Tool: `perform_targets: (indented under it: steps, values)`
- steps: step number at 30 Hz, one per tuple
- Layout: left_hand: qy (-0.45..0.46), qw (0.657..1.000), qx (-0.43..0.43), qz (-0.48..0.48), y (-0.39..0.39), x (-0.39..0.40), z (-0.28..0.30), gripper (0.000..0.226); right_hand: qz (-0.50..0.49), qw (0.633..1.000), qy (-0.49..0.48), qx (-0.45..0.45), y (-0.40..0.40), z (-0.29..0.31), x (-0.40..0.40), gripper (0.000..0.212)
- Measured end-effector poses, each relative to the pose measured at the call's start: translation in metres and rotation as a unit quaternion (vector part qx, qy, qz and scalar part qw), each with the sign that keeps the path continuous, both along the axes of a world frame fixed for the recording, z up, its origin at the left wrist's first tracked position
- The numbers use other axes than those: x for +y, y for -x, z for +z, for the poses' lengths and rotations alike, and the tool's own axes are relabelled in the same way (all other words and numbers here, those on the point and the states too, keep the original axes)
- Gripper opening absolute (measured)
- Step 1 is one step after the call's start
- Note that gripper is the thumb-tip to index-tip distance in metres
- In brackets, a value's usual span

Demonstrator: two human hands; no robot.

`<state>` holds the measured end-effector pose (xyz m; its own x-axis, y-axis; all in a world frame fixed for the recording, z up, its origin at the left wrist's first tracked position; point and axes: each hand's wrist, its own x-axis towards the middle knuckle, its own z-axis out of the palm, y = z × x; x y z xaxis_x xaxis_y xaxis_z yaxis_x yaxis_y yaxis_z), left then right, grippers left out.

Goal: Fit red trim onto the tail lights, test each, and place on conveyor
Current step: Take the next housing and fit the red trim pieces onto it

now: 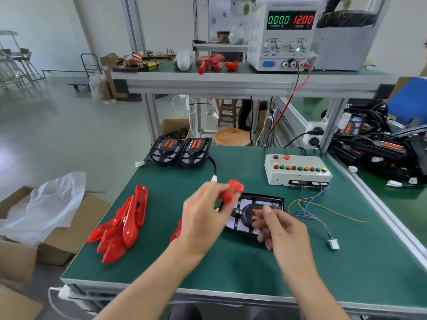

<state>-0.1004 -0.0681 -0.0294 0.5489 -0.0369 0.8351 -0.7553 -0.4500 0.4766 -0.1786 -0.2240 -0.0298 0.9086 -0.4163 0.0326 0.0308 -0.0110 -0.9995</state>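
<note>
My left hand (205,218) grips a red trim piece (233,190) just above the upper left corner of a black tail light (251,211) lying on the green mat. My right hand (279,229) hovers over the tail light's right side with fingers curled; motion blur hides whether it holds the light. A pile of red trim pieces (124,225) lies at the left of the mat. Two more tail lights (180,150) stand side by side at the mat's far left edge. Part of another red piece (176,232) shows behind my left wrist.
A white test box (297,169) with coloured buttons sits at the right, its wires ending in a white connector (333,244). A power supply (283,35) stands on the upper shelf. Several wired tail lights (379,146) are heaped on the conveyor at right. Cardboard boxes (57,227) stand left of the table.
</note>
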Motion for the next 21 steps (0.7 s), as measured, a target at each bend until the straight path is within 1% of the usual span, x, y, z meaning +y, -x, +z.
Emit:
perform_targets:
  steps: [1, 2, 4, 6, 10, 13, 15, 16, 17, 18, 19, 20, 21]
  values:
    - [-0.052, 0.996, -0.076, -0.011, 0.004, -0.004, -0.007, 0.013, 0.019, 0.999, -0.028, 0.008, -0.004, 0.008, 0.001, 0.033]
    - [-0.093, 0.987, -0.127, -0.019, 0.008, -0.008, -0.013, 0.015, 0.039, 0.999, -0.034, 0.014, -0.008, 0.015, 0.002, 0.038]
    - [-0.13, 0.977, -0.168, -0.022, 0.014, -0.014, -0.019, 0.016, 0.061, 0.998, -0.013, 0.022, -0.012, 0.023, 0.001, 0.046]
    - [-0.136, 0.976, -0.171, -0.022, 0.017, -0.018, -0.024, 0.012, 0.068, 0.997, -0.005, 0.046, -0.015, 0.026, 0.0, 0.044]
    - [-0.161, 0.972, -0.164, -0.042, 0.024, -0.018, -0.034, 0.01, 0.098, 0.989, -0.057, 0.098, -0.017, 0.018, -0.003, 0.034]
    - [-0.181, 0.968, -0.157, -0.068, 0.027, -0.015, -0.04, 0.016, 0.123, 0.983, -0.055, 0.128, -0.018, 0.012, -0.005, 0.028]
    - [-0.188, 0.969, -0.132, -0.089, 0.029, -0.013, -0.047, 0.025, 0.117, 0.986, -0.031, 0.112, -0.022, 0.009, -0.01, 0.026]
    - [-0.177, 0.974, -0.11, -0.093, 0.032, -0.011, -0.05, 0.03, 0.104, 0.99, 0.006, 0.09, -0.025, 0.01, -0.014, 0.024]
    - [-0.151, 0.982, -0.078, -0.088, 0.036, -0.01, -0.054, 0.032, 0.087, 0.992, 0.07, 0.067, -0.028, 0.01, -0.02, 0.022]
    - [-0.11, 0.99, -0.036, -0.076, 0.039, -0.008, -0.055, 0.031, 0.07, 0.984, 0.154, 0.049, -0.031, 0.011, -0.026, 0.019]
    - [-0.064, 0.996, 0.012, -0.056, 0.041, -0.006, -0.056, 0.029, 0.064, 0.967, 0.244, 0.038, -0.034, 0.011, -0.033, 0.017]
    - [-0.017, 0.997, 0.068, -0.027, 0.041, -0.005, -0.056, 0.026, 0.069, 0.942, 0.328, 0.034, -0.035, 0.011, -0.04, 0.016]
    - [0.023, 0.99, 0.137, 0.002, 0.04, -0.004, -0.054, 0.027, 0.082, 0.913, 0.399, 0.032, -0.037, 0.01, -0.045, 0.017]
